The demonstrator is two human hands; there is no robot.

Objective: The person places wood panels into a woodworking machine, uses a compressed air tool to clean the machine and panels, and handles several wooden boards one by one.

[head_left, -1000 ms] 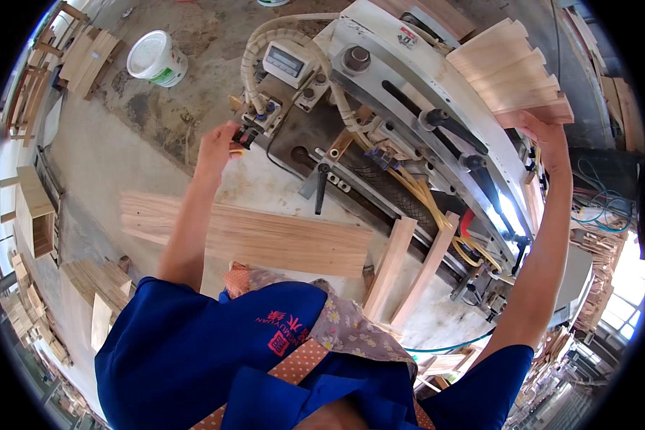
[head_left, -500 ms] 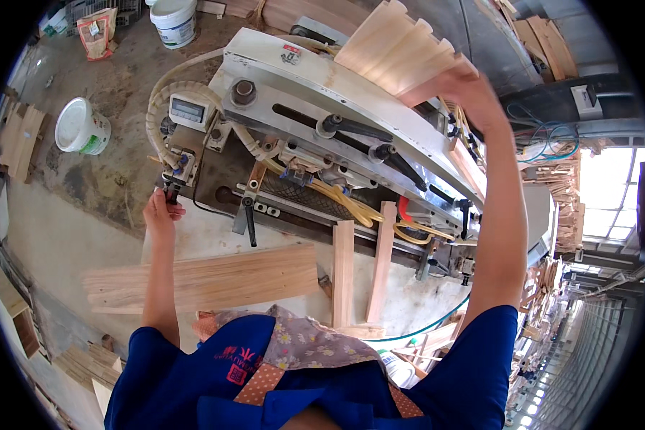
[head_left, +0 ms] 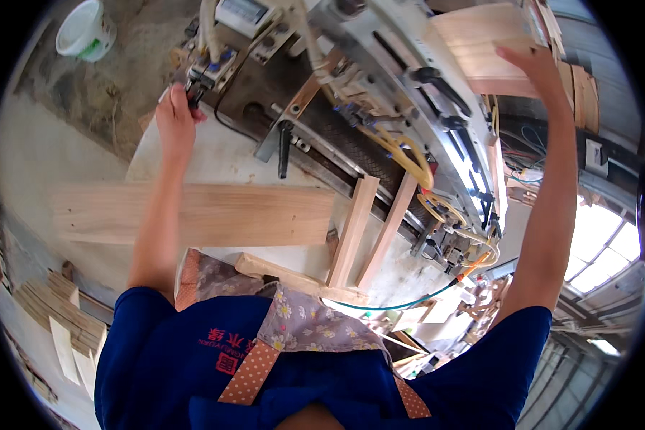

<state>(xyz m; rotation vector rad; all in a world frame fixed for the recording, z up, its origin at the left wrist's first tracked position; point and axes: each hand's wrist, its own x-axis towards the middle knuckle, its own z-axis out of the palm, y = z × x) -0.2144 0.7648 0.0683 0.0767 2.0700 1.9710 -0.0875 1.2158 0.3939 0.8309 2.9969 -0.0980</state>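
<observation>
My left hand [head_left: 175, 118] is closed round a black knob [head_left: 193, 94] at the left end of a woodworking machine [head_left: 380, 50]. My right arm reaches to the far right, where my right hand [head_left: 545, 72] has its thumb laid over a pale wooden board [head_left: 473, 39] on top of the machine. Its other fingers seem bent at the board's right edge, largely hidden. Below my left hand, under the forearm, a long wide plank [head_left: 258, 215] lies on the light worktop [head_left: 147, 161].
Two narrow wooden strips [head_left: 353, 233] lean against the machine's near edge. A black clamp lever [head_left: 284, 147] and yellow hoses [head_left: 408, 154] stick out from it. A blue-green air hose [head_left: 408, 304] crosses below. A white bucket [head_left: 84, 32] stands on the floor at the far left.
The view has shifted, so the machine sits higher and more tilted. My left hand stays on the knob. My right hand has moved from the boards' near edge to their right side.
</observation>
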